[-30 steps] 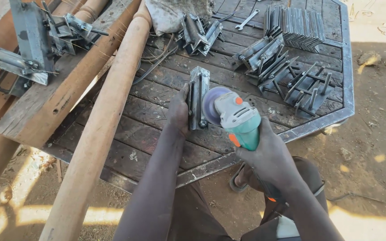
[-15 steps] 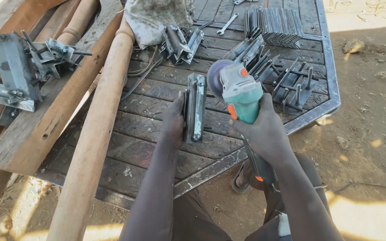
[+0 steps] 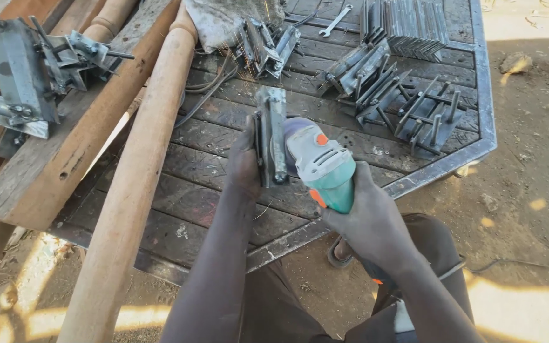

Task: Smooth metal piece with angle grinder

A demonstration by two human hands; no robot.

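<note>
Outdoor metal workshop on bare dirt ground (image 3: 528, 165). A steel slatted worktable (image 3: 414, 181) held stacks of cut angle-iron pcs (image 3: 408, 25), welded brackets (image 3: 408, 108), a spanner (image 3: 336, 19) & an angle grinder (image 3: 322, 165). Wooden poles (image 3: 135, 190) and planks lay alongside. Harsh sunlight throughout.

Head view, steeply down, close above worktable (image 3: 452, 162)

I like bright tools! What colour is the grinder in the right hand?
The handheld angle grinder is teal green and pale grey with orange buttons, in the head view.
</note>
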